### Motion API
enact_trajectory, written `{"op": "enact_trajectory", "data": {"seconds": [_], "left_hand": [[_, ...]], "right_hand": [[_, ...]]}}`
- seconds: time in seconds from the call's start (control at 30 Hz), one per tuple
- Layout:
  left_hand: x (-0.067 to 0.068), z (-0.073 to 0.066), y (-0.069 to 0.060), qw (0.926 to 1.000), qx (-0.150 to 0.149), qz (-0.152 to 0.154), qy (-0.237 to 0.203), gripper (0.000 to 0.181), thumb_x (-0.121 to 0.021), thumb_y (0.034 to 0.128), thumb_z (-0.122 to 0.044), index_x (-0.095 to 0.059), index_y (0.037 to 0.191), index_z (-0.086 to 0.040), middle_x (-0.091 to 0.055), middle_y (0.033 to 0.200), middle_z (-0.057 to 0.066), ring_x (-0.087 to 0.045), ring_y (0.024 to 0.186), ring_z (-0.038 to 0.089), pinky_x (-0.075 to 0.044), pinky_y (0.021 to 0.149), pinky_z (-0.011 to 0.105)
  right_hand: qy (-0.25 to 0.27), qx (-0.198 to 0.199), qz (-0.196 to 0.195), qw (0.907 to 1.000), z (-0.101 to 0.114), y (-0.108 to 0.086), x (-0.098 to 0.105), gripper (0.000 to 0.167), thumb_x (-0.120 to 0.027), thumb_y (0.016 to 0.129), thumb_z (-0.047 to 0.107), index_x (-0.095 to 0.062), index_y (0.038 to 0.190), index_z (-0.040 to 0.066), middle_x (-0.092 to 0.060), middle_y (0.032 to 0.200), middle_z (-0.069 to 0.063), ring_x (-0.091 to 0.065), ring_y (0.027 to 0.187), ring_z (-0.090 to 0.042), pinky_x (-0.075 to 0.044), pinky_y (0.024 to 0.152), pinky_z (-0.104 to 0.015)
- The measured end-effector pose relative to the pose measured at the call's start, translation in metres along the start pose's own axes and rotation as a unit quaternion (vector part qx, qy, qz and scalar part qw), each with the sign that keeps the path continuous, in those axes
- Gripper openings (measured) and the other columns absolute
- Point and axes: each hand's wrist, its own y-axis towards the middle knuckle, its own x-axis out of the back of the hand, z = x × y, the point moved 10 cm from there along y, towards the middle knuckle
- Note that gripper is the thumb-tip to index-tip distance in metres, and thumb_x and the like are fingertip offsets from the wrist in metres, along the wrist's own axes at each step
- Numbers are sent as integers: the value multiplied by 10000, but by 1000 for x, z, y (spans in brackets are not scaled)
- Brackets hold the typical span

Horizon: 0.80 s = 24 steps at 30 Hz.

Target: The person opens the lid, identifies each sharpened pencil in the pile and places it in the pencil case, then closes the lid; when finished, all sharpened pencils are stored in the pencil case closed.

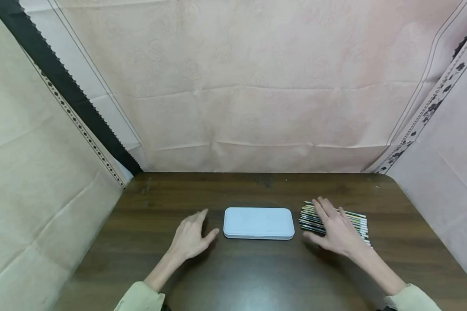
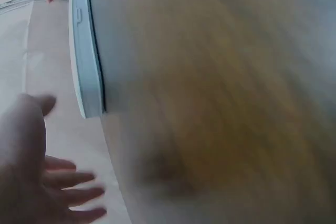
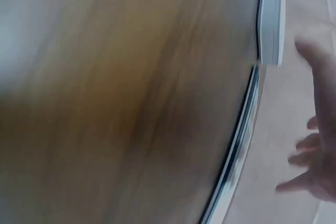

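Note:
A closed light-blue case [image 1: 258,223] lies flat on the brown table, between the two hands. To its left is the left hand [image 1: 192,235], fingers spread and relaxed, holding nothing. On the case's right side lies a row of pencils [image 1: 358,222] side by side, with the right hand [image 1: 336,229] over it, fingers extended; whether it touches them cannot be told. The left wrist view has the case [image 2: 86,51] apart from the open left hand [image 2: 47,166]. In the right wrist view the right hand [image 3: 320,145] stands off from the case [image 3: 271,19] and the pencils [image 3: 239,156].
The wooden table [image 1: 257,276] has its far edge against a pale hanging cloth [image 1: 257,108]. More cloth hangs on the left [image 1: 43,194] and right [image 1: 451,172], with a dark strip [image 1: 74,90] at the left corner.

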Motion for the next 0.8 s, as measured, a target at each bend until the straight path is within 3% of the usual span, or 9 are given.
{"op": "enact_trajectory", "data": {"seconds": [0.1,0.13,0.2,0.33,0.43,0.57,0.8], "left_hand": [[-2,-7,6,9986,8,-141,-501,607,-740,873,-365,-589,1329,7,-668,1198,157,-602,1089,334,-493,865,509],[-6,-9,9,9981,49,-47,-616,625,-754,858,-371,-583,1333,-2,-660,1202,143,-590,1096,323,-494,857,503],[-18,-12,13,9965,101,276,-779,741,-777,826,-412,-524,1392,-6,-608,1281,152,-536,1178,330,-466,913,509],[-42,-17,20,9919,94,834,-950,1032,-834,741,-496,-354,1516,-11,-452,1452,191,-405,1299,361,-354,1022,551],[-51,-22,25,9896,-61,903,-1116,1121,-875,704,-483,-301,1547,-17,-406,1511,169,-368,1307,351,-299,1026,570],[-55,-25,31,9875,-226,835,-1320,1076,-895,711,-412,-331,1539,-21,-422,1514,137,-371,1296,336,-289,1001,566],[-55,-23,36,9862,-266,724,-1465,972,-902,720,-329,-406,1500,-26,-485,1465,134,-409,1262,332,-316,994,543]], "right_hand": [[255,914,-963,9908,25,9,8,636,-827,759,245,-612,1266,-74,-686,1105,-247,-691,919,-366,-539,739,-526],[452,1154,-1129,9858,34,12,8,545,-819,759,181,-646,1211,-69,-710,1031,-213,-700,834,-331,-548,689,-485],[803,1460,-1264,9779,48,17,3,413,-812,761,122,-698,1124,-37,-724,992,-147,-693,809,-265,-551,669,-425],[1372,1771,-1140,9679,73,23,-15,302,-829,759,93,-744,1039,16,-708,1018,-82,-644,881,-218,-522,721,-398],[1500,1868,-966,9661,88,26,-29,325,-852,748,116,-749,1050,53,-691,1088,-74,-622,1000,-235,-496,791,-430],[1510,1832,-739,9686,99,32,-41,357,-871,745,157,-747,1072,86,-680,1134,-52,-587,1094,-246,-432,858,-493],[1396,1841,-630,9709,105,37,-52,359,-899,730,209,-754,1041,107,-682,1098,-32,-590,1071,-242,-399,920,-536]]}}
